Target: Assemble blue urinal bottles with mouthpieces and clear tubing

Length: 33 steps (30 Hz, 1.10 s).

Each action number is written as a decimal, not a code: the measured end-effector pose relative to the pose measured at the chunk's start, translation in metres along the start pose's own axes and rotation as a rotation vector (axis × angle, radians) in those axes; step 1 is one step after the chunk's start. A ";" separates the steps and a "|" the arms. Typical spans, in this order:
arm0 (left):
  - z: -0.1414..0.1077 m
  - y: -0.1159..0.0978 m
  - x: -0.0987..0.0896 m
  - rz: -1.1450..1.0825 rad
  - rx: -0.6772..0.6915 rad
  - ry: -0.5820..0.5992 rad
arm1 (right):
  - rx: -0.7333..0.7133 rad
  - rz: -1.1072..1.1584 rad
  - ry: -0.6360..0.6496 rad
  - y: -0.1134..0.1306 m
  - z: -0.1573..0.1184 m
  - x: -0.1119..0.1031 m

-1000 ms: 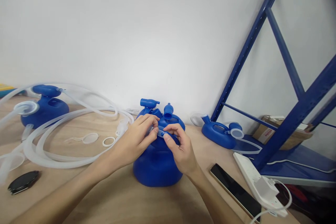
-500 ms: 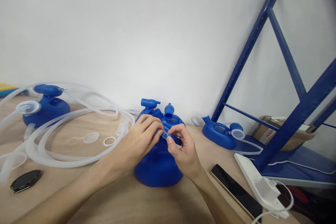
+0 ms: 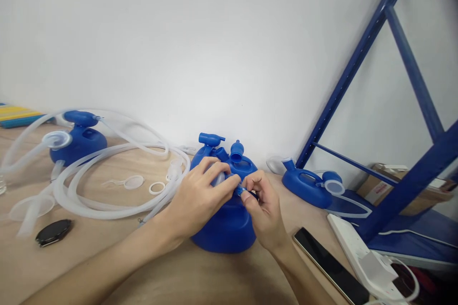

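Note:
A blue plastic bottle [image 3: 226, 234] stands upright on the table in front of me, its upper part hidden behind my hands. My left hand [image 3: 198, 200] is closed over its top, with a translucent round plastic piece [image 3: 219, 178] showing between the fingers. Just right of it, my right hand [image 3: 265, 212] pinches a small blue-and-clear piece [image 3: 240, 190]. Fingertips of both hands meet around that piece, and its exact kind is too small to make out. Behind them rise a blue spout-like head [image 3: 211, 139] and a blue bulb-shaped cap [image 3: 236, 150].
Coiled translucent hose [image 3: 118, 212] lies left, with a white ring [image 3: 157, 188], a clear strap lid [image 3: 133, 182] and a black disc [image 3: 53, 232]. Other blue bottles stand left [image 3: 78, 145] and right [image 3: 306, 188]. A phone [image 3: 331, 267], power strip [image 3: 352, 240] and blue shelf frame [image 3: 358, 57] are right.
The view has turned slightly left, so things sit farther right. My left fingers have spread over the top and reach closer to my right fingertips, which still pinch.

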State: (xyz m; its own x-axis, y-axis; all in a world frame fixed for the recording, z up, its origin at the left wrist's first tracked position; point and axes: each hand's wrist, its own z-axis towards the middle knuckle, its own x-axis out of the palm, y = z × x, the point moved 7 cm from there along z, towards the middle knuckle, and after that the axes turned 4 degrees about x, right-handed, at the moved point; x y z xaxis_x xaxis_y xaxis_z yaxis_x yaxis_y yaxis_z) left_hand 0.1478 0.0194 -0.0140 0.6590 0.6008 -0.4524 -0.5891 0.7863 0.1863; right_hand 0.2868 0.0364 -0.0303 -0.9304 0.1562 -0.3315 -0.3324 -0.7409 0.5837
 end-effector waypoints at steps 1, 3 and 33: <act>0.000 -0.001 0.001 0.019 -0.004 -0.008 | 0.015 0.031 0.002 -0.002 0.000 0.000; 0.000 0.002 0.001 0.009 -0.024 -0.005 | 0.018 0.058 0.003 -0.002 0.001 0.000; -0.191 0.247 0.078 0.023 -0.822 1.315 | 0.651 0.019 0.356 -0.159 -0.009 0.024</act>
State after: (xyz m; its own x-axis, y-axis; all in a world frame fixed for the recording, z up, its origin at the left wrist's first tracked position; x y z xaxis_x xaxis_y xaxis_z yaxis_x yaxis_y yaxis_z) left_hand -0.0352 0.2335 -0.1697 0.0455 -0.2801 -0.9589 -0.9689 0.2213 -0.1106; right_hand 0.3188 0.1521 -0.1376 -0.8672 -0.1560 -0.4729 -0.4441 -0.1872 0.8762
